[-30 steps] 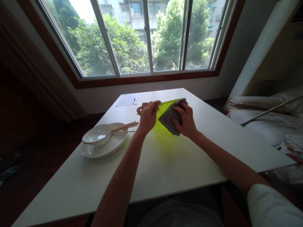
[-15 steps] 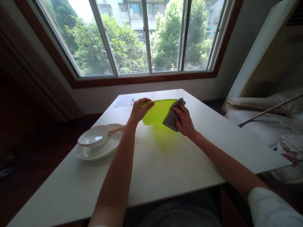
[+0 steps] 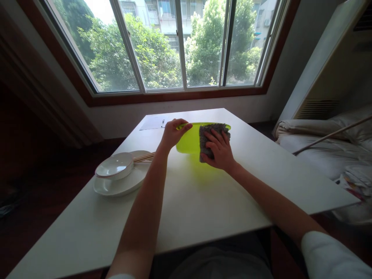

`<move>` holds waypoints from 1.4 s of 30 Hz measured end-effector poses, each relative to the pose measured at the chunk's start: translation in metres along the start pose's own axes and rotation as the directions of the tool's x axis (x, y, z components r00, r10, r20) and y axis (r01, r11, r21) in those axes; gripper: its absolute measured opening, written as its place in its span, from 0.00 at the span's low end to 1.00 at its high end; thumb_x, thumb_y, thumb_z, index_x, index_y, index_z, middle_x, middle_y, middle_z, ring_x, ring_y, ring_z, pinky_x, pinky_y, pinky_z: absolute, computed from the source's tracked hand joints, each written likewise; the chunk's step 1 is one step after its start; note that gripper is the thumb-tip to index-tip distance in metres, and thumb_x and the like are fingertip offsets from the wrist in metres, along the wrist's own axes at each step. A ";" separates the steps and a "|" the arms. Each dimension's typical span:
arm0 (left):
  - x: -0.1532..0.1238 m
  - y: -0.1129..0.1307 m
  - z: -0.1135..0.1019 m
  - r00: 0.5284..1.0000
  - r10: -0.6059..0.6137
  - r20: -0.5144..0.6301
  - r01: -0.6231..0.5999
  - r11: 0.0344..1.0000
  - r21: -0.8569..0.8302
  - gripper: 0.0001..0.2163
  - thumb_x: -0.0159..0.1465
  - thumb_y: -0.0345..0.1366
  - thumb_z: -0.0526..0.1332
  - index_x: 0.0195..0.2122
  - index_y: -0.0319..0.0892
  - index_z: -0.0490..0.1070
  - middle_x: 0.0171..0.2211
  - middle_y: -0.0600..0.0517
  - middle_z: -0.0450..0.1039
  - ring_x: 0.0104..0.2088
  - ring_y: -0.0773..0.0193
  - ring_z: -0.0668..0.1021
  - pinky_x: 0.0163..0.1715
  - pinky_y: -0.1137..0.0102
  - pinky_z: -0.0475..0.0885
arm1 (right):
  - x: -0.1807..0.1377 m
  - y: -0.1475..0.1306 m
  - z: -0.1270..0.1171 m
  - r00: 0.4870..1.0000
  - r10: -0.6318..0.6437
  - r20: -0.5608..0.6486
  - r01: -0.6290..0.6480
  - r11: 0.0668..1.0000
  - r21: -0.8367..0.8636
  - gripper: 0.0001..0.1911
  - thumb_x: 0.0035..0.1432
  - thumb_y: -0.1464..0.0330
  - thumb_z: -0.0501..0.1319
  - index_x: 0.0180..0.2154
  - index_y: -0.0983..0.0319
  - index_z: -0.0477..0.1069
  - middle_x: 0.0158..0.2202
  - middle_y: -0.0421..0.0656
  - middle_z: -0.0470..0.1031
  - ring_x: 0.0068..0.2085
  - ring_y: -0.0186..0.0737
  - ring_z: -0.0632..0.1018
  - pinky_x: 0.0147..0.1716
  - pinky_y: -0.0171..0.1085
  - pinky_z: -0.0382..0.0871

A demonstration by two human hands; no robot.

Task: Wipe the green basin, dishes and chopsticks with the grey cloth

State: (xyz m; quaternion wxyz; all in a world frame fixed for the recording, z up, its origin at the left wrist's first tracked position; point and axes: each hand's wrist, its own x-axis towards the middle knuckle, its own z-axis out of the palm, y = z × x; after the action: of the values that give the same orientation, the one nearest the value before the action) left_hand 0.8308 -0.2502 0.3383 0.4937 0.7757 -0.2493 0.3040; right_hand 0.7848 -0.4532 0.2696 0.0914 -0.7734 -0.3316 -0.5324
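A lime-green plastic basin is tilted above the white table, its near side facing me and its green tint falling on the tabletop below. My left hand pinches the basin's left rim, thumb on top. Against the right part of its outer side lies a grey cloth, fuzzy in texture. My right hand holds this cloth flat to the basin, fingers somewhat spread over it. The basin's right rim shows just past the cloth; its far side and inside are hidden.
On the white table, left of my left forearm, a white bowl and wooden chopsticks rest on a white oval plate. A paper sheet with a pen lies at the far left. A cushioned seat stands to the right.
My right hand has turned and spread its fingers over the cloth, which now lies flatter against the basin and slightly further left. My left hand keeps its grip on the rim.
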 end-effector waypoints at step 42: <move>0.001 -0.006 0.000 0.989 -0.149 0.006 0.146 0.960 -0.239 0.14 0.50 0.47 0.67 0.24 0.40 0.73 0.21 0.55 0.69 0.21 0.71 0.68 0.22 0.74 0.63 | 0.007 -0.038 -0.005 0.990 0.061 0.127 -0.062 0.998 0.005 0.30 0.58 0.69 0.50 0.63 0.59 0.54 0.62 0.42 0.60 0.64 0.46 0.59 0.63 0.50 0.42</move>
State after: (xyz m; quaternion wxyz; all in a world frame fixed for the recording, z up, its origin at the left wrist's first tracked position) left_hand 0.8355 -0.2480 0.3359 0.6062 0.7252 -0.2228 0.2388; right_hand 0.7591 -0.4237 0.2697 0.0900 -0.8150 -0.3153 -0.4777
